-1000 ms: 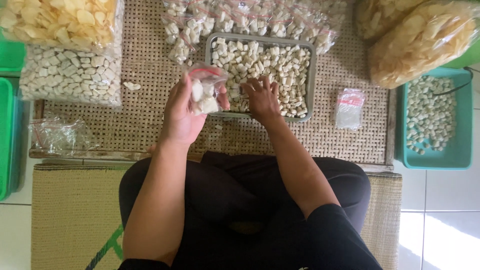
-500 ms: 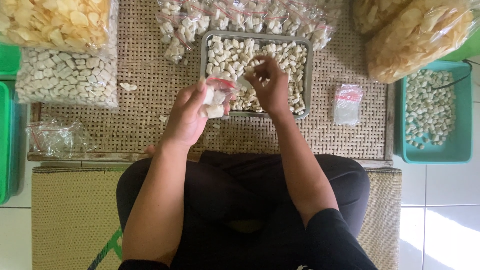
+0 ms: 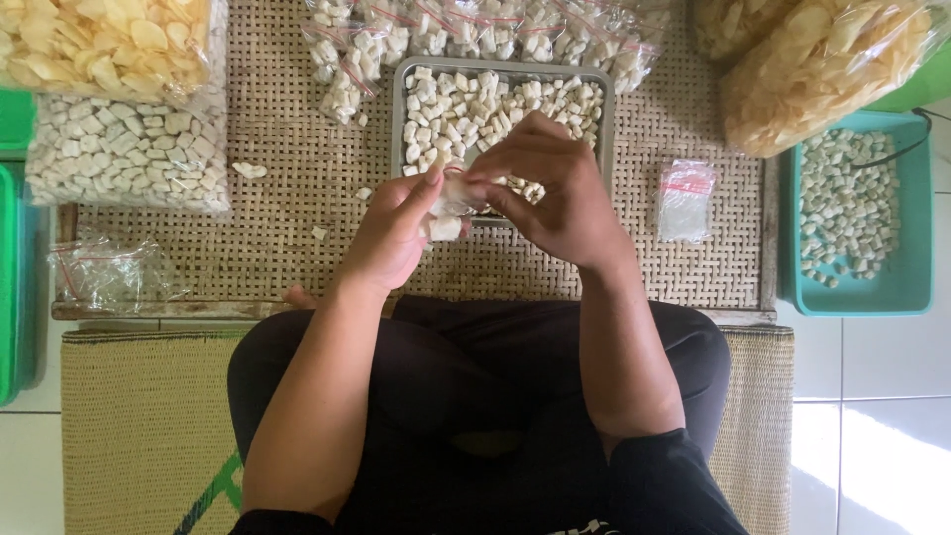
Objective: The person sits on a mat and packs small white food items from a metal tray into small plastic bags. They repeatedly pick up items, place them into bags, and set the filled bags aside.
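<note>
My left hand [image 3: 388, 236] and my right hand [image 3: 555, 188] meet over the near edge of a grey metal tray [image 3: 400, 109] full of small white pieces. Between them is a small clear plastic bag [image 3: 448, 208] with a few white pieces inside. The left hand grips its lower part; the right hand's fingertips pinch its top edge. Both hands hover above a woven bamboo table [image 3: 287, 228].
Filled small bags [image 3: 475, 25] lie behind the tray. A large bag of white pieces [image 3: 124, 154] and a bag of yellow chips [image 3: 99, 40] sit at left, empty bags [image 3: 104, 269] below. Right: an empty small bag [image 3: 686, 201], a teal tray [image 3: 916, 287], another chip bag [image 3: 822, 64].
The right hand left the tray of pieces and came to the top of the small bag. The left hand lowered the bag slightly toward the table.
</note>
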